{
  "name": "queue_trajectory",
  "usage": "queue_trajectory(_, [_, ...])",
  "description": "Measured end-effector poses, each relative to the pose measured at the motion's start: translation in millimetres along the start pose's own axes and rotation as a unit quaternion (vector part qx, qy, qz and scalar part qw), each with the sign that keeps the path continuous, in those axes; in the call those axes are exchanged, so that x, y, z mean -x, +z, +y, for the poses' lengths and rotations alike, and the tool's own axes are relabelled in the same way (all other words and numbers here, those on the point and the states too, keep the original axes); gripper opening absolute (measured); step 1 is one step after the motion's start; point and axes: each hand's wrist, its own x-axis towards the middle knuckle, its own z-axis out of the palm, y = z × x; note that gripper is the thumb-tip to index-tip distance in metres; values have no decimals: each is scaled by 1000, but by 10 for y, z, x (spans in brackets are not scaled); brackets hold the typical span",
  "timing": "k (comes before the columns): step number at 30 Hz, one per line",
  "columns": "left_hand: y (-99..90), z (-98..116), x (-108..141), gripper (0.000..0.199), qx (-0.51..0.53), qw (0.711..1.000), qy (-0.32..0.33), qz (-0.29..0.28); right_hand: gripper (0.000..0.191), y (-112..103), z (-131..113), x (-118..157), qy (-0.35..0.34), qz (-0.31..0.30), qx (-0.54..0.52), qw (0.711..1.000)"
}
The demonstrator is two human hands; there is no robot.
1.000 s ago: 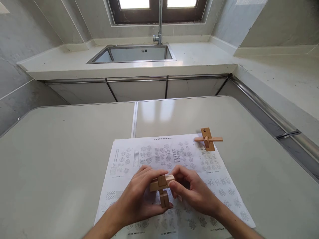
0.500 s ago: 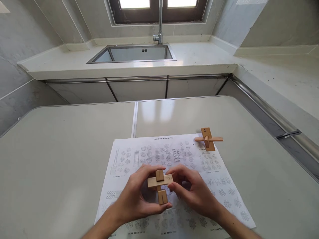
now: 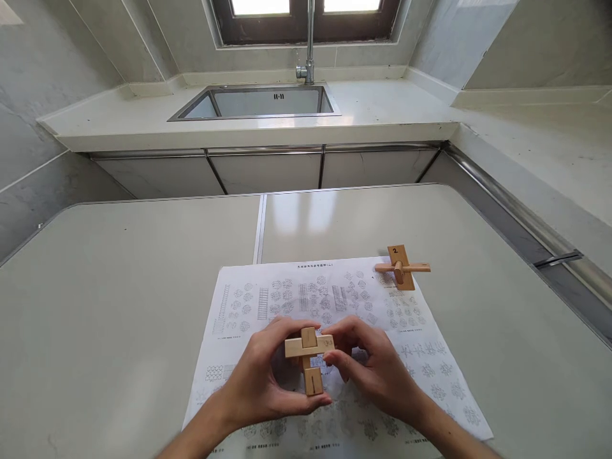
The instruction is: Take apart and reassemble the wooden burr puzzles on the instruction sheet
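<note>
OK so we've got one left hand (image 3: 261, 376), one right hand (image 3: 370, 363), one held wooden cross (image 3: 306, 351) plus one numbered wooden cross (image 3: 400, 273) (so two), one printed sheet (image 3: 287, 299), one bench (image 3: 119, 306), one sink (image 3: 268, 103), one tap (image 3: 310, 71).

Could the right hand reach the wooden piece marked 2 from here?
Likely yes: only the printed sheet shows between the right hand and the numbered piece, though that hand's fingers are at the wooden blocks.
</note>
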Motion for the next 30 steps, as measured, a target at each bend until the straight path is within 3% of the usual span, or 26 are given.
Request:
queue_trajectory(8, [4,52,-19,70,74,997,-29,-15,24,-8,3,-13,-3,4,-2,1000])
queue_trajectory(16, [-22,33,-12,68,98,993,-71,11,30,-7,-9,-5,10,8,-11,1000])
queue_trajectory(20, [-112,-6,-11,68,123,985,-103,57,19,-1,-13,-3,-25,9,59,998])
queue_trajectory(23, [-178,-34,-15,67,127,979,-130,89,15,13,13,8,-103,-25,139,985])
queue_trajectory(26, [-214,-51,-34,67,133,971,-155,126,33,40,35,22,-179,-62,232,954])
queue_trajectory(30, [-214,-74,-74,68,140,961,-161,177,56,81,17,35,-195,-108,313,923])
